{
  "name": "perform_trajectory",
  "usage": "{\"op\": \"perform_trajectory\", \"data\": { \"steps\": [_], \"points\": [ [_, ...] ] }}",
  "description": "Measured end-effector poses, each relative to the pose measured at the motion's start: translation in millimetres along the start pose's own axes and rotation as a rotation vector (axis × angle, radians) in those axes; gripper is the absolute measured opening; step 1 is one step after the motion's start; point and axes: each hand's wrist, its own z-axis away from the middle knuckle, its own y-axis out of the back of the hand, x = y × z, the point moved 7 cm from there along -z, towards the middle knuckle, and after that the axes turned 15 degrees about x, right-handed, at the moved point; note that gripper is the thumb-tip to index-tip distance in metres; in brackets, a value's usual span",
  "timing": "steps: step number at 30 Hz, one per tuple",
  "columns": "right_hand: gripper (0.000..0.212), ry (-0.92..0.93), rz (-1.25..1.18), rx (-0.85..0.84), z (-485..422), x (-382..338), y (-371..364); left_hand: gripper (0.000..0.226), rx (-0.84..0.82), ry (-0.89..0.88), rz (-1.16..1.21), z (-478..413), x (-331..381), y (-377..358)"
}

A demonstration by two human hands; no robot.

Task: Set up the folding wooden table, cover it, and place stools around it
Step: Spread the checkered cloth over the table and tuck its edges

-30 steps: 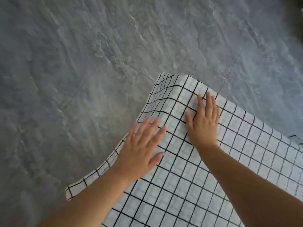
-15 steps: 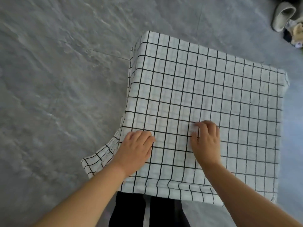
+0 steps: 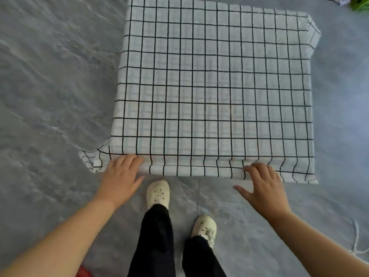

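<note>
Through the head camera I look straight down at a white cloth [image 3: 215, 82] with a black grid of lines. It is spread flat over the table, which is hidden under it. The cloth fills the upper middle of the view and lies smooth across the top. It hangs over the near edge in a short drop. At the near left corner a loose flap [image 3: 89, 159] sticks out sideways past the table. At the far right corner the cloth folds down over the side.

The left hand [image 3: 121, 174] is at the near left corner. Its fingers lie relaxed and almost straight on the hanging near edge of the cloth, touching it without gripping. The thumb points to the right just below the hem.

The right hand [image 3: 264, 186] is towards the near right corner. Its fingers are lightly bent, with the tips touching the hanging edge. The thumb is spread wide to the left, clear of the cloth. I see no fabric pinched in it, so this hand is also released.

Below the near edge, between the two arms, are two cream clogs [image 3: 157, 193] and black trousers [image 3: 157, 236] on a grey stone-patterned floor [image 3: 50, 86]. A white cord [image 3: 356, 238] lies on the floor at the right. Something green [image 3: 361, 4] shows at the top right corner of the view, and something red [image 3: 82, 272] at the bottom left.
</note>
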Motion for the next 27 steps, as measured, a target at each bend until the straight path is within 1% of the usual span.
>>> {"op": "perform_trajectory", "data": {
  "steps": [3, 5, 7, 9, 11, 13, 18, 20, 22, 24, 26, 27],
  "points": [
    [0.049, 0.043, 0.029, 0.033, 5.6, 15.1, -4.0, 0.047, 0.041, 0.056, -0.013, 2.6, -9.5, -2.3],
    [0.045, 0.016, 0.010, 0.075, 5.8, 20.4, -7.5, 0.036, 0.086, -0.025, -0.016, 7.2, -7.0, -2.9],
    [0.041, -0.014, -0.005, 0.110, 7.1, 20.6, -10.4, 0.025, 0.097, -0.091, -0.019, 14.0, -3.2, -5.4],
    [0.036, -0.048, -0.018, 0.130, 12.7, 19.9, -12.5, 0.021, 0.077, -0.065, -0.002, 19.7, -3.8, -7.5],
    [0.033, -0.074, -0.021, 0.131, 21.1, 19.8, -14.0, 0.035, 0.033, 0.002, 0.002, 27.1, -6.9, -10.3],
    [0.032, -0.085, -0.010, 0.124, 27.2, 21.9, -15.2, 0.041, 0.004, 0.089, 0.018, 34.2, -8.1, -12.0],
    [0.027, -0.098, -0.007, 0.049, 31.6, 19.4, -24.4, 0.035, 0.002, 0.340, 0.060, 49.9, -14.9, -21.0],
    [0.023, -0.121, -0.012, 0.039, 31.4, 19.0, -25.0, 0.037, 0.005, 0.422, 0.029, 55.7, -22.7, -23.9],
    [0.022, -0.144, -0.023, 0.045, 31.0, 20.9, -22.1, 0.039, 0.034, 0.526, 0.051, 59.5, -30.7, -22.4],
    [0.026, -0.141, -0.044, 0.054, 29.4, 18.3, -17.3, 0.034, 0.096, 0.746, 0.117, 64.9, -43.1, -17.1],
    [0.032, -0.066, -0.058, 0.054, 27.7, 2.8, -14.0, 0.031, 0.158, 0.974, 0.194, 72.7, -53.1, -14.2],
    [0.034, -0.011, -0.075, 0.052, 26.2, -11.1, -14.0, 0.031, 0.183, 1.042, 0.219, 75.7, -56.2, -13.6]
  ]
}}
